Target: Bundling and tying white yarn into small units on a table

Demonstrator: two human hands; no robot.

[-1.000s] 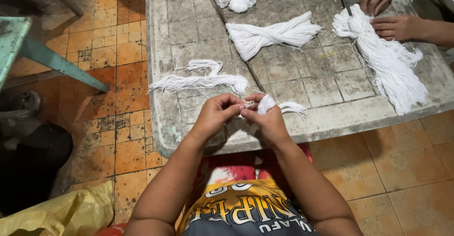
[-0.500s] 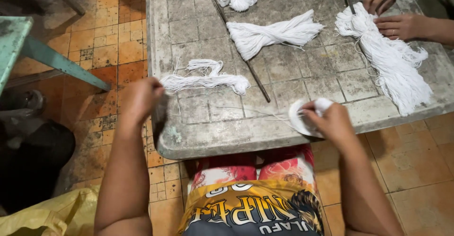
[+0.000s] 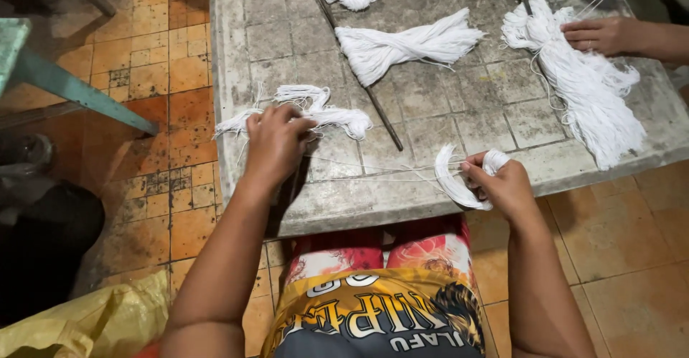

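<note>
The small loop of white string (image 3: 459, 178) sits at the near edge of the grey tiled table (image 3: 287, 35), gripped in the right hand (image 3: 502, 186), whose fingers are curled closed around it. From that loop a thin strand (image 3: 380, 170) runs leftward, low over the table, to the left hand (image 3: 273, 142), which is closed down on the loose white bundle (image 3: 316, 110) lying left of the loop. To wind well, it seems wise to keep the strand taut between both hands and let the left hand feed evenly so the bundle does not snag. Beyond the loop, a thin dark rod (image 3: 366, 92) lies on the table, with a thicker white skein (image 3: 409, 45) past it. To the right of the loop lies a large white hank (image 3: 588, 92), touched by another person's hand (image 3: 603, 35).
</note>
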